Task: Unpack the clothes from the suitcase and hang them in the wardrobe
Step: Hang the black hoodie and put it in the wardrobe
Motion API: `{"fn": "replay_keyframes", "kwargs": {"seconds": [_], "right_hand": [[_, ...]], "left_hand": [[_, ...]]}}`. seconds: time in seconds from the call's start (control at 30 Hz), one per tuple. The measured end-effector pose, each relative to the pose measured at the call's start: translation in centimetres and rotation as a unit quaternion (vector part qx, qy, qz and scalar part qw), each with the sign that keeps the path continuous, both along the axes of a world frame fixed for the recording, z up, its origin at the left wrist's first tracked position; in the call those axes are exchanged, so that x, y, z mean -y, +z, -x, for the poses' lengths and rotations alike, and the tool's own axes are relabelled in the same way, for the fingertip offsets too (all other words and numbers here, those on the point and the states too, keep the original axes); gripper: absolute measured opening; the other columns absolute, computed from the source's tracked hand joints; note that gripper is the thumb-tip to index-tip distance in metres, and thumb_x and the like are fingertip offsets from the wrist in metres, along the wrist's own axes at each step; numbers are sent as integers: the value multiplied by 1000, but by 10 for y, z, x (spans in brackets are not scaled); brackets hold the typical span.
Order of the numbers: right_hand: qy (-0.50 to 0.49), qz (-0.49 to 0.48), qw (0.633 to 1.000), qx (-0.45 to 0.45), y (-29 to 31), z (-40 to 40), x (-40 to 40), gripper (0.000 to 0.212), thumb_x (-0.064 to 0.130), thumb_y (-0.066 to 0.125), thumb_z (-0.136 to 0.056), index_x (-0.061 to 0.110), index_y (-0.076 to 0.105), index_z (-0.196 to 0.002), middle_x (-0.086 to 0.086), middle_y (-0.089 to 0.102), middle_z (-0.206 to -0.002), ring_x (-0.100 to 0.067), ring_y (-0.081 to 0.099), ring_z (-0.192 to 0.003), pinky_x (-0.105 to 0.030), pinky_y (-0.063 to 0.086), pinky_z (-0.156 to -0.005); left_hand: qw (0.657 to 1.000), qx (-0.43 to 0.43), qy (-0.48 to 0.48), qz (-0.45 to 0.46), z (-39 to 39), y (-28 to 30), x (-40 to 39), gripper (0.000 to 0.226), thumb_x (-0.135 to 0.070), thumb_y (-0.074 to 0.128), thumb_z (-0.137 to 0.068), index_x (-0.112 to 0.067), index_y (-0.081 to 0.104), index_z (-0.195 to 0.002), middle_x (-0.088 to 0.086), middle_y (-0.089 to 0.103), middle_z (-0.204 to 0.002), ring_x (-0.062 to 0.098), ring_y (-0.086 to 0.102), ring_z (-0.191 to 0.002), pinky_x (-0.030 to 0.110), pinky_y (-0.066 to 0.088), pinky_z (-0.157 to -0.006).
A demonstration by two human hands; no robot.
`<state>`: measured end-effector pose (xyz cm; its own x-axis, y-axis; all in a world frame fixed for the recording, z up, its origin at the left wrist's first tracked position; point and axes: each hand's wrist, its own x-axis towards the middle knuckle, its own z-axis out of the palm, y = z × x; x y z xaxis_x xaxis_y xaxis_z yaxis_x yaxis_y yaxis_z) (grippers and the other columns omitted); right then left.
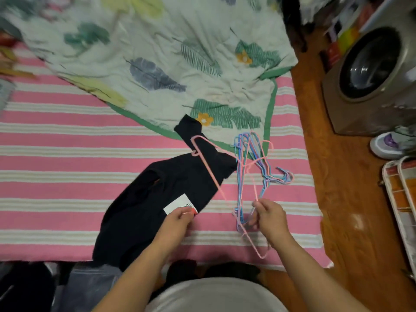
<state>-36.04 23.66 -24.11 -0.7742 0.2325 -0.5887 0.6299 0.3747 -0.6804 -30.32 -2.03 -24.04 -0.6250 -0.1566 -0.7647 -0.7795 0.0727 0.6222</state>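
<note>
1. I see the dark garment (157, 199) lying flat on the pink-striped bedsheet (56, 136), its lower end hanging over the near edge of the bed.
2. My left hand (180, 218) pinches the garment's near edge at its white label (179, 204).
3. A pink hanger (208, 167) lies across the garment's upper part.
4. My right hand (269, 216) pinches a thin pink wire in the bundle of hangers (249, 167), just right of the garment.
5. A leaf-print quilt (157, 52) covers the far side of the bed.
</note>
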Motion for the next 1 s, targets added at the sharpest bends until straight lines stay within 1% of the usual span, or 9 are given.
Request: {"fn": "replay_keyframes", "kwargs": {"seconds": [0.1,0.23,0.33,0.47,0.63,0.73,0.83,0.93,1.0], "right_hand": [[-5,151,989,9,46,-8,58,20,2,47,-102,-1,59,-86,-15,51,-63,-23,56,-44,-25,45,-39],[38,255,966,1,72,-20,139,18,7,50,-102,2,65,-93,-13,63,-69,-25,68,-57,-31,57,-54],[104,269,957,-2,76,-25,177,12,12,60,-98,12,73,-97,-10,72,-84,-25,69,-78,-35,56,-71],[51,343,936,56,85,1,204,20,30,55,-102,15,65,-110,-5,73,-106,-22,68,-98,-37,54,-89],[20,328,940,91,86,17,250,37,37,41,-107,9,64,-108,-1,48,-66,-12,41,-54,-27,48,-63],[-11,273,958,84,66,16,260,34,35,40,-107,12,65,-106,1,44,-64,-10,38,-52,-26,43,-61],[-88,244,962,88,42,16,257,25,26,40,-107,14,62,-104,1,50,-68,-11,41,-55,-26,40,-62],[-133,172,974,60,22,19,245,18,18,46,-102,17,64,-100,0,56,-72,-10,47,-59,-23,41,-62],[-140,121,982,38,10,19,235,20,17,48,-101,15,67,-97,-2,58,-75,-11,48,-61,-22,40,-61]], "left_hand": [[989,6,34,-141,6,33,4,45,-59,57,-88,-27,66,-119,-1,71,-117,14,68,-103,40,57,-91],[932,-72,203,-290,10,65,20,32,-40,42,-106,-23,54,-131,15,71,-121,33,69,-107,43,59,-71],[947,-135,209,-203,-2,73,61,28,-23,32,-111,-10,52,-127,22,73,-109,36,74,-94,40,60,-62],[981,-88,110,-137,-34,66,95,30,-31,30,-111,-13,52,-122,17,76,-96,36,75,-81,40,59,-59],[983,-56,58,-167,-54,49,108,26,-35,40,-109,-16,54,-121,9,76,-103,32,75,-88,35,60,-64],[984,-29,4,-177,-54,19,131,27,-37,55,-103,-18,57,-123,8,70,-115,19,72,-94,29,58,-72],[989,-4,-23,-145,-48,-35,179,34,-39,63,-97,-22,56,-126,4,66,-118,15,64,-101,39,56,-92],[995,32,-66,68,-34,-104,245,45,-31,64,-98,-9,53,-135,13,66,-124,27,63,-113,38,48,-100],[970,71,-102,207,-23,-155,291,48,-28,60,-98,-4,48,-137,21,60,-133,37,57,-121,44,46,-102]]}}
